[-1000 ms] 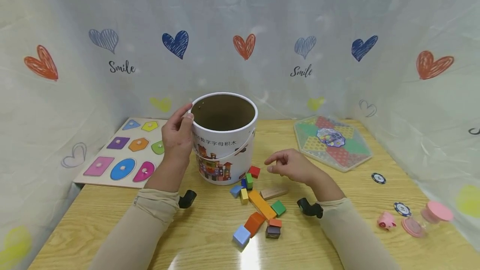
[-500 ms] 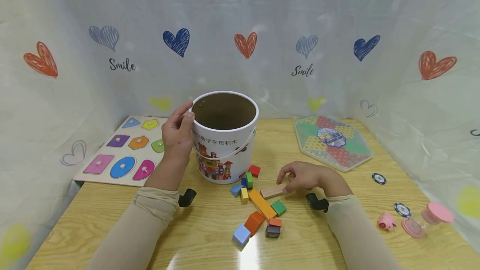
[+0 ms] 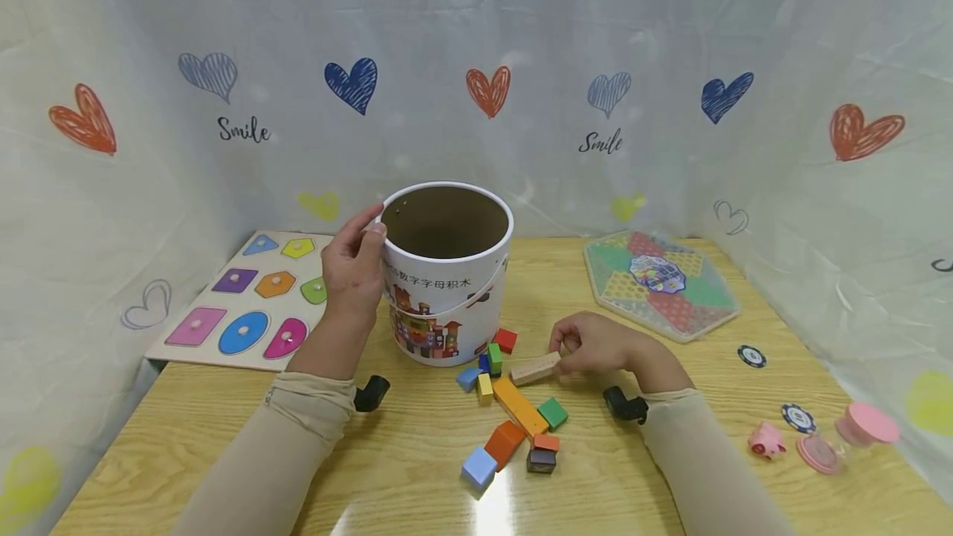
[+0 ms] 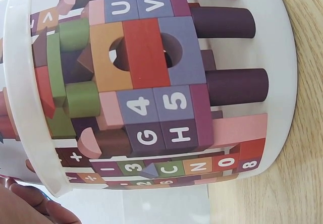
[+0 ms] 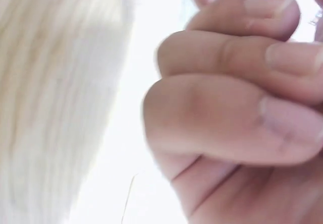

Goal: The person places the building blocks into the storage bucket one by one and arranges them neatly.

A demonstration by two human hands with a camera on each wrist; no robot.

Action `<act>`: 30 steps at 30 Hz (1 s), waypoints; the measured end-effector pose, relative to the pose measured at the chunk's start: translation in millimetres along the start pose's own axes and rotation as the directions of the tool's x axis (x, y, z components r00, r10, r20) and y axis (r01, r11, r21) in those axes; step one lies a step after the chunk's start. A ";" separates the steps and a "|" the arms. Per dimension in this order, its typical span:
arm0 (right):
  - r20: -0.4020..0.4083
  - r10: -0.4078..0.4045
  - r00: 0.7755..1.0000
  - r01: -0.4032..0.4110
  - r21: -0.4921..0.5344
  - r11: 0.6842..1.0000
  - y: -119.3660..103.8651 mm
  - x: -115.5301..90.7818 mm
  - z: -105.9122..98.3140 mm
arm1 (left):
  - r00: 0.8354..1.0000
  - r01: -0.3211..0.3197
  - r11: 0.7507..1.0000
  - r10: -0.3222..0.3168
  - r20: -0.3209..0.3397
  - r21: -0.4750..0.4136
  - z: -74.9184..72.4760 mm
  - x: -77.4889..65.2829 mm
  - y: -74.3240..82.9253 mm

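Observation:
A white bucket with a picture of toy blocks stands upright on the table. My left hand grips its rim at the left side; in the left wrist view the bucket's printed wall fills most of the picture. My right hand pinches the right end of a plain wooden block, whose left end points toward the other blocks. The right wrist view shows curled fingers close up, with the block hidden. Beside it lie a long orange block and a green cube.
Several more blocks lie in front, among them a light blue cube and a red block. A shape puzzle board is at left, a hexagonal game board at right. Poker chips, a pink pig and an hourglass sit far right.
My right hand has come down from above the table to the plain wooden block and taken hold of its right end, turning and shifting it slightly left. The left hand stays on the bucket rim.

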State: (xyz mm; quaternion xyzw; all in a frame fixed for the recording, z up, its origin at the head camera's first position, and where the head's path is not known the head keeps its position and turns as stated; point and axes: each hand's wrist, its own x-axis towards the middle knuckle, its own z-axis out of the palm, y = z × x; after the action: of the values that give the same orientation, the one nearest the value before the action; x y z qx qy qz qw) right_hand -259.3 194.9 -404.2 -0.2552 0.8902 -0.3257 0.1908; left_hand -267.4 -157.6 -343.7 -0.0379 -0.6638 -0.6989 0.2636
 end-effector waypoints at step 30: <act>-0.891 0.002 0.454 0.867 0.443 0.230 -125.4 30.8 -12.5 | 1.000 0.015 1.000 -0.016 -0.011 -0.025 2.4 -0.1 -0.4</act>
State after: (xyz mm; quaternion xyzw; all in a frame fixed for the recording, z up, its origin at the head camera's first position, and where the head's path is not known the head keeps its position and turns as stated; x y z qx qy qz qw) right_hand -248.8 100.5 -315.6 -0.2239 0.4184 -0.8553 -0.2077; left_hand -268.2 -155.3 -343.8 -0.0321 -0.6539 -0.7093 0.2613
